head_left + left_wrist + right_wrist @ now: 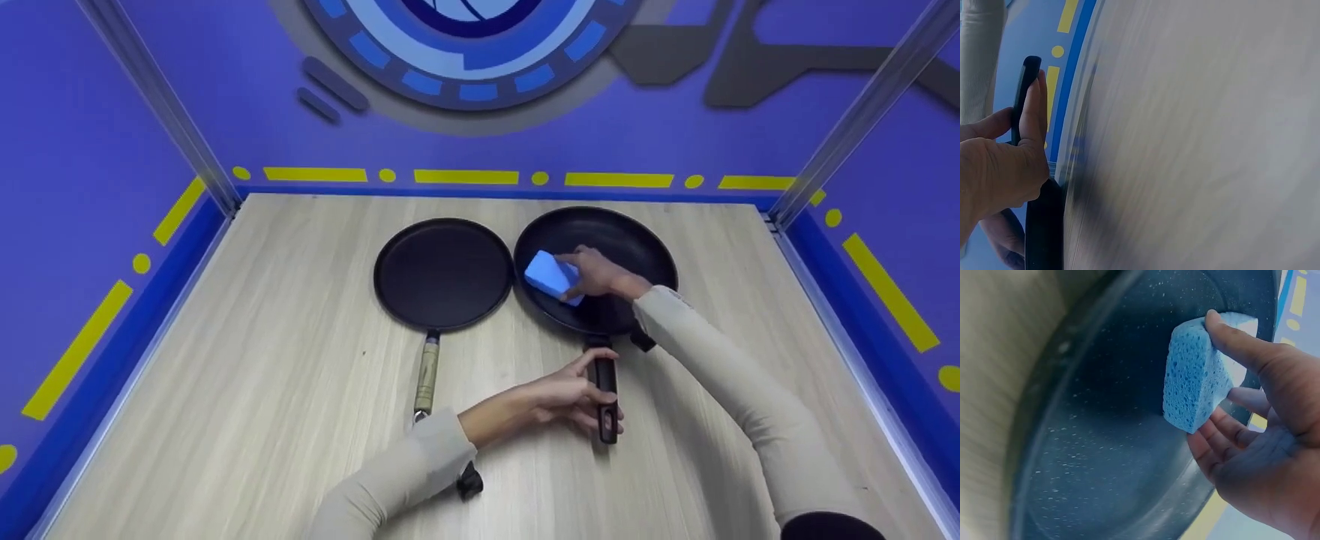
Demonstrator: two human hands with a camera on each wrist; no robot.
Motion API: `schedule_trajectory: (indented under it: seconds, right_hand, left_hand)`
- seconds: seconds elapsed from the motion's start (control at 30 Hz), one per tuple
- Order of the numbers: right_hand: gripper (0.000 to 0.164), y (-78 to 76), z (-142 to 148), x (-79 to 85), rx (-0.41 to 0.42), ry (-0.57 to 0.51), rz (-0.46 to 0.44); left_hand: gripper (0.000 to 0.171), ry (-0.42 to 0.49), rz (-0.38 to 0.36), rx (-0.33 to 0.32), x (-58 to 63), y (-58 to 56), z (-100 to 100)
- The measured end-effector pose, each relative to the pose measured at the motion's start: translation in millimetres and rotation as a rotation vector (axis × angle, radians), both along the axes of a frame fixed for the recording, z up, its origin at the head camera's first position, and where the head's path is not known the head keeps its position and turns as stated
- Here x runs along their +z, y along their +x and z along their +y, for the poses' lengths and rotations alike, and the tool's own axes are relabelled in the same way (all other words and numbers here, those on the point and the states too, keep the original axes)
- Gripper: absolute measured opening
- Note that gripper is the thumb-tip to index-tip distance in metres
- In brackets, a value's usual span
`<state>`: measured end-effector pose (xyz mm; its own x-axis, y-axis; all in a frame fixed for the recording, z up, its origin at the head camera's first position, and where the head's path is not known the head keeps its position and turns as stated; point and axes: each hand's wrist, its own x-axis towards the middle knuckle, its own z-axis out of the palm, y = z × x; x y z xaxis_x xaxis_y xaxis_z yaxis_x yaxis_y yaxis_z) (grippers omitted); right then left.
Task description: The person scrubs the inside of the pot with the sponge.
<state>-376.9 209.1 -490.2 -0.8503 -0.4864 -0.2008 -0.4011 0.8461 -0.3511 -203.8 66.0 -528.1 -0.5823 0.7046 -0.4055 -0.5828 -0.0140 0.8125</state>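
Note:
My right hand (598, 271) grips a light blue sponge (551, 276) inside a black frying pan (637, 251). In the right wrist view the porous sponge (1188, 377) sits between thumb and fingers, close over the speckled inside of the pan (1112, 439). My left hand (568, 396) holds the pan's black handle (606, 375), which points toward me. The left wrist view shows the thumb on one side of the handle (1027, 93) and fingers on the other.
Left of the frying pan, right at its rim, lies a flat black griddle pan (442, 274) with a wood-patterned handle (427, 375), partly behind my left sleeve. Both rest on a light wooden table (262, 337). Blue panels (480, 150) with yellow markings enclose the back and sides.

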Motion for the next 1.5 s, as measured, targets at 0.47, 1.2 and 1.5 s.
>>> schedule_trajectory:
  seconds: [0.47, 1.2, 1.5]
  right_hand:
    - [0.068, -20.1, 69, 5.2, -0.302, 0.074, 0.06]
    - [0.09, 25.6, -11, -0.4, -0.038, 0.068, 0.027]
    - [0.082, 14.0, -2, 0.6, -0.099, 0.06, 0.042]
  left_hand:
    - [0.062, 0.006, 0.007, 0.018, 0.5, -1.9, 0]
    - [0.062, 0.02, -0.014, 0.007, -0.7, 0.8, -2]
    - [0.061, 0.012, -0.001, 0.016, -0.7, 0.9, 1]
